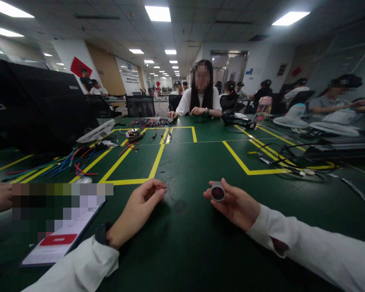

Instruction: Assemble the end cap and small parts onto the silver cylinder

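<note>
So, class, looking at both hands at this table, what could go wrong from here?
The round metal piece could slip from the right hand, whose grip alone holds it, and perhaps roll across the green table. The left sleeve lies close beside the flat panel and might nudge it.

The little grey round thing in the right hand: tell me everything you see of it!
The small grey, metal-looking cylinder has a paler rim around a dark, reddish end; details inside are too small to tell. The bare right hand holds it over the dark green tabletop, with that end roughly facing the camera.
</note>
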A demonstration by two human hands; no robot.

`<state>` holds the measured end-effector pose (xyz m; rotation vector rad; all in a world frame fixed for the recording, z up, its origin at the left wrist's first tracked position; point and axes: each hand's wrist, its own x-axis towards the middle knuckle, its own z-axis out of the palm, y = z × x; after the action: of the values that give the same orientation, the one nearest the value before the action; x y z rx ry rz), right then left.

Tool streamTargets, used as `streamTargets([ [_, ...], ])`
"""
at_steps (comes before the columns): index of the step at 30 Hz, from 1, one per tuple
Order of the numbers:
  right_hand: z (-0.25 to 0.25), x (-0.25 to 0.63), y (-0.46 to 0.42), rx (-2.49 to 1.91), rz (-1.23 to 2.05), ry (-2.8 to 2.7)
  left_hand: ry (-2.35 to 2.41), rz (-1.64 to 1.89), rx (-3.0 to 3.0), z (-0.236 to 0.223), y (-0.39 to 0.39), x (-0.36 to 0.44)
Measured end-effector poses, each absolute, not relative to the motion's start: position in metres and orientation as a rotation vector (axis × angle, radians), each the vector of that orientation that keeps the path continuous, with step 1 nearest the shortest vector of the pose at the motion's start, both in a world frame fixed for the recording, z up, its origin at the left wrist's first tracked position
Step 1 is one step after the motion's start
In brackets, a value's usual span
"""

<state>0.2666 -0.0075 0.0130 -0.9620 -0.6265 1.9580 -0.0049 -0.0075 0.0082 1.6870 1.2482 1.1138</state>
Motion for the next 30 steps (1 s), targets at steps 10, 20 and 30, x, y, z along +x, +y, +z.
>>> streamTargets([
  [10, 0.005, 0.229, -0.006, -0.746, 2.258, -0.559, 1.073, 1.251, 2.089, 0.016, -0.025, 0.051],
  [20, 0.001, 0.236, -0.008, -0.619, 2.386, -0.686, 1.070, 1.292, 2.024, 0.017, -0.020, 0.078],
  [30, 0.002, 0.242, -0.004, -0.764, 1.976, -0.903, 1.109, 1.317, 1.688, 0.011, -0.015, 0.070],
])
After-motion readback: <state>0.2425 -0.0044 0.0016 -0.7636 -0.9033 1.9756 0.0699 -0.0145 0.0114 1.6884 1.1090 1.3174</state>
